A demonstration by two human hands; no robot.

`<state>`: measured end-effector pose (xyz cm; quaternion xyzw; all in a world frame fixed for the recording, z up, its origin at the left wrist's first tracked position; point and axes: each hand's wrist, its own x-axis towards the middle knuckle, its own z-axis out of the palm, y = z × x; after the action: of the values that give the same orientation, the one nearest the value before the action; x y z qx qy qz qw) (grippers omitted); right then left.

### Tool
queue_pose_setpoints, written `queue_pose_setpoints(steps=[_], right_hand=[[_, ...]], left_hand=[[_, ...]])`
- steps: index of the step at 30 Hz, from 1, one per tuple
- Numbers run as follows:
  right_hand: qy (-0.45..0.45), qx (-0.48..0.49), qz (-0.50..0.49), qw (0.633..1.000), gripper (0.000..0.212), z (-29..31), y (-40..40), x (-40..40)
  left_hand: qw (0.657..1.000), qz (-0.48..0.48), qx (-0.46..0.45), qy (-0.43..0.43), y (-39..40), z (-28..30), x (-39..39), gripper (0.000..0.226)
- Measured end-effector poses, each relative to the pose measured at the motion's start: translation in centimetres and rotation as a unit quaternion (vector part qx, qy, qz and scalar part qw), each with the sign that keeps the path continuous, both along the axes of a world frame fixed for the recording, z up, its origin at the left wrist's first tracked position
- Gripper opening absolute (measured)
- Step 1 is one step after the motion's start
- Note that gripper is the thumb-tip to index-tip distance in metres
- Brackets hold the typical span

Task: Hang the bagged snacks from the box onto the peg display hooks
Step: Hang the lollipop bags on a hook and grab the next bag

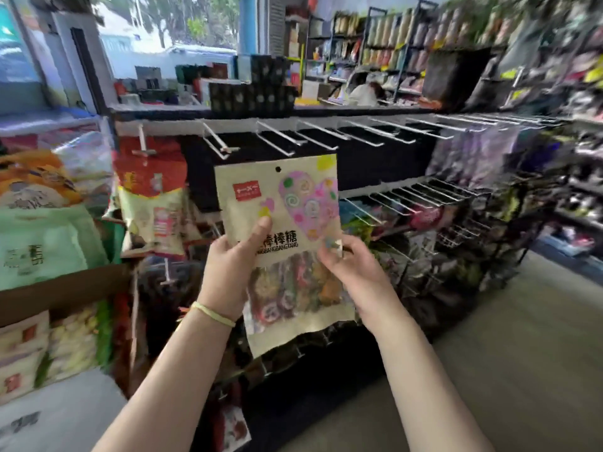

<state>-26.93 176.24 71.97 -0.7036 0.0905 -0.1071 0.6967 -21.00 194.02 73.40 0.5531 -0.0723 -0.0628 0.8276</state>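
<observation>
Upright snack bag, hole up, both hands

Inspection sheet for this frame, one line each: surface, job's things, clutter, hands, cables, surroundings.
Surface: black peg display rack; top-row hooks bare in the middle.
Job's things: lollipop bag held upright just below those hooks, hang hole not yet on a hook; cardboard box at left.
Clutter: red and cream bags hanging at left.
Hands: left hand and right hand grip the bag's sides.
Cables: nothing seen.
Surroundings: shop shelves behind, blurred.
</observation>
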Motion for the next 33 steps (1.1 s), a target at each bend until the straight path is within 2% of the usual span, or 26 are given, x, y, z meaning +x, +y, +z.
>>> queue_pose_setpoints(steps=[2, 4, 7, 10, 14, 16, 22, 29, 33], right_hand=[[0.026, -0.01, -0.028, 0.999, 0.048, -1.1, -6.0, -2.2], [0.021, -0.014, -0.064, 0.998, 0.048, -1.7, -11.5, -3.9], [0.006, -0.001, -0.14, 0.99, 0.037, -1.7, -18.7, -5.7], [-0.008, -0.002, -0.209, 0.978, 0.024, -2.3, -25.0, -6.4], [-0.002, -0.008, -0.274, 0.962, 0.023, -3.4, -31.9, -5.3], [0.003, -0.007, -0.285, 0.959, 0.026, -3.9, -34.8, -4.0], [0.02, -0.041, -0.304, 0.952, 0.028, -4.2, -42.7, 2.4], [0.029, -0.07, -0.31, 0.948, 0.035, -3.3, -50.8, 9.1], [0.009, -0.049, -0.324, 0.945, 0.028, -3.3, -55.5, 11.7]], left_hand=[[0.999, -0.033, 0.002, 0.016, -6.1, 0.0, -0.3, 0.037], [0.997, -0.073, 0.024, 0.029, -12.2, 0.1, -0.7, 0.034], [0.993, -0.117, 0.03, 0.004, -20.7, -0.1, -1.4, 0.025], [0.991, -0.114, 0.059, -0.029, -27.6, -0.8, -2.0, 0.047], [0.984, -0.136, 0.087, -0.077, -34.9, -2.4, -0.9, 0.075], [0.98, -0.144, 0.086, -0.108, -38.0, -3.2, 0.6, 0.077], [0.971, -0.152, 0.08, -0.166, -46.3, -4.7, 7.2, 0.046], [0.953, -0.21, 0.12, -0.182, -55.0, -3.8, 15.4, 0.054], [0.947, -0.206, 0.151, -0.196, -59.4, -4.0, 18.1, 0.062]])
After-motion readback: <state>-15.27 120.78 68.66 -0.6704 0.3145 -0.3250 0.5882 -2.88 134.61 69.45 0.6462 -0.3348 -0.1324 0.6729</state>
